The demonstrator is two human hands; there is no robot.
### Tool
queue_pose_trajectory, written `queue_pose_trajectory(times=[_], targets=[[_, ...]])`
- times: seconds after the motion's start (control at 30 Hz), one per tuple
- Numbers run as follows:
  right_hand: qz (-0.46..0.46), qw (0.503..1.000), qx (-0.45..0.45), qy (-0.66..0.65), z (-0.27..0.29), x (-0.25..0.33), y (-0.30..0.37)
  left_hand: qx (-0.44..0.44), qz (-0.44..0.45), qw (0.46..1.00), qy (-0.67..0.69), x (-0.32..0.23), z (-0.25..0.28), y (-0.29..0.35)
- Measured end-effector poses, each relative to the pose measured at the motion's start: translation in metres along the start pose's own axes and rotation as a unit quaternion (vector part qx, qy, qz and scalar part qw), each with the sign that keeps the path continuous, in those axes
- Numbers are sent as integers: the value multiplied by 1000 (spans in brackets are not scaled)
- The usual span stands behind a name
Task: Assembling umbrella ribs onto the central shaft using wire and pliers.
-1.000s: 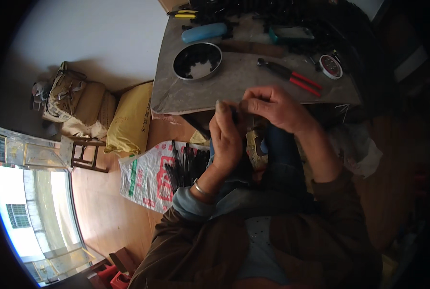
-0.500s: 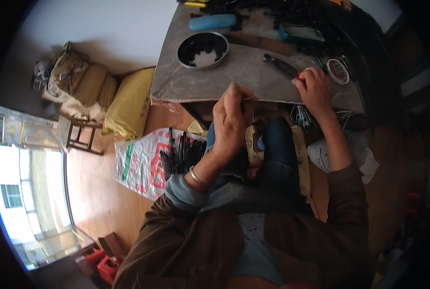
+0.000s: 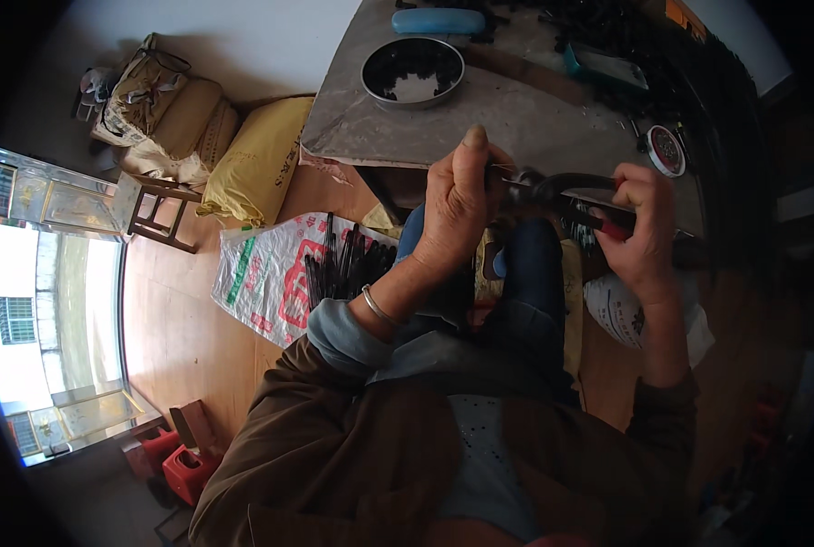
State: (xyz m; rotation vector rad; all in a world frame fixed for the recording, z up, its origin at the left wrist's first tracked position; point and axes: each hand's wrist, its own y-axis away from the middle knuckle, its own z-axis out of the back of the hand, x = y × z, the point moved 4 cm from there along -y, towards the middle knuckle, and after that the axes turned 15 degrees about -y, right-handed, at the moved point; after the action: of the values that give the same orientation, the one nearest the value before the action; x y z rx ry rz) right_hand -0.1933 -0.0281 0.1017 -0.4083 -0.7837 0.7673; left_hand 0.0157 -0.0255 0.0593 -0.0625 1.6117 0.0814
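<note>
My right hand [image 3: 642, 228] grips a pair of pliers [image 3: 598, 181] by red-ended handles, which are spread apart. Its dark jaws reach left to the fingers of my left hand [image 3: 455, 205]. That hand is closed with the thumb up, and a thin wire-like end pokes out beside the jaws. The rest of what it pinches is hidden behind the fingers. Both hands are above my lap, just off the near edge of the grey table [image 3: 507, 123]. A round metal bowl [image 3: 398, 104] with black pieces and a pale patch inside stands on the table.
On the table are a blue case [image 3: 439, 21], a teal tray [image 3: 575, 66], a round tin [image 3: 666, 151] and heaped black parts [image 3: 607, 23]. Black rods [image 3: 338, 264] lie on a printed sack [image 3: 252, 273] at lower left. A yellow sack [image 3: 259, 159] and wooden stool [image 3: 158, 214] are beyond.
My right hand has lifted the pliers off the table and brought the jaws to my left hand, with the handles now spread. The view has shifted slightly.
</note>
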Motion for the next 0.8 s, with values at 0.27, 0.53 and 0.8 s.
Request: queue_pose_trajectory(times=[0.27,0.53,0.8], targets=[[99,988,-4,122,8,11,-21,19,21,999,31,0,-2,0],[119,983,-11,139,3,9,-16,2,-9,1000,25,8,1,-4],[75,996,-15,47,-8,2,-2,2,-13,1000,23,8,1,-4]])
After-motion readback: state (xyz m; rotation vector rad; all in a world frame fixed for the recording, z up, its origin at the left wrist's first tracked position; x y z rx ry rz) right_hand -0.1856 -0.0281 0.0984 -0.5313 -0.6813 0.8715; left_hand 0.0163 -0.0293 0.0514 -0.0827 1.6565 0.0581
